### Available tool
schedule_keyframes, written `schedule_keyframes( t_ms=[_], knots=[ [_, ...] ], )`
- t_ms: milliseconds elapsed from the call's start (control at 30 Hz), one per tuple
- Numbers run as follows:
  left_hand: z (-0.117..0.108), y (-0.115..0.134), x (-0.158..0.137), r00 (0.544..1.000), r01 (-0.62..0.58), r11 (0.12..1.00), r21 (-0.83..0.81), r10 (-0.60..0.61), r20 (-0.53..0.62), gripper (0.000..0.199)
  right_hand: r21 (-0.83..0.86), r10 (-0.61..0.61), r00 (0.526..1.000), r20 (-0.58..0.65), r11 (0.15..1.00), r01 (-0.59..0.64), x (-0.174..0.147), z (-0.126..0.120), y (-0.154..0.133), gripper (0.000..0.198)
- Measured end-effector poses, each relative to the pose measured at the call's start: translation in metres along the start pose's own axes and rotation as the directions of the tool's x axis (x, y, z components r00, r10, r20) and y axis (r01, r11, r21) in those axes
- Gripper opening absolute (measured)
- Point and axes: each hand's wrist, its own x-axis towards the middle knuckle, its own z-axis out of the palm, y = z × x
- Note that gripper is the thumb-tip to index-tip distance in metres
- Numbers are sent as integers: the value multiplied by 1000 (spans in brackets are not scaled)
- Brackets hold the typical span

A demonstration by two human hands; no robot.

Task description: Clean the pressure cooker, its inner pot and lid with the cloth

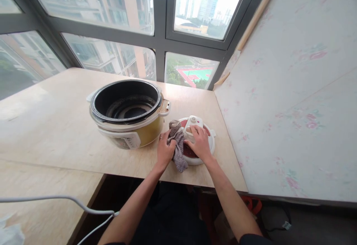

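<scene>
A grey-brown cloth (178,146) is bunched in my left hand (165,149), with the fingers closed round it. It lies against the left side of a pressure cooker lid (211,147), which has a white rim and a dark red top. My right hand (200,143) grips the white handle (192,124) in the middle of the lid, fingers bent over it. To the left stands the cooker body (150,129), white and yellow with a control panel on its front. Its black inner pot (126,103) is uncovered. The lid's underside is hidden.
The wooden counter (67,140) ends in front of me. Windows (158,44) border it at the back, and a flowered wall (279,107) rises on the right. A white cable (75,199) crosses the lower left.
</scene>
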Motion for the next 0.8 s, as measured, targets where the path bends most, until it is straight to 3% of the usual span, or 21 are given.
schedule_keyframes(
  t_ms=[233,333,467,600,800],
  knots=[
    [-4,0,-33,1000,31,1000,-1,-31,-7,45,-216,42,998,42,976,-32,18,-2,-10,45],
    [-9,-1,-44,999,39,999,-20,-39,2,45,-255,63,998,-4,965,-62,20,1,-15,37],
    [-21,-7,-55,993,116,988,-106,-119,-16,45,-220,67,993,-96,972,-86,17,7,-13,37],
    [-38,-14,-64,966,230,954,-193,-248,-75,47,-133,34,994,-106,990,-48,15,10,-2,43],
    [-64,-12,-69,960,203,954,-219,-238,-148,45,54,35,982,-187,998,-26,9,-12,9,47]
  ],
)
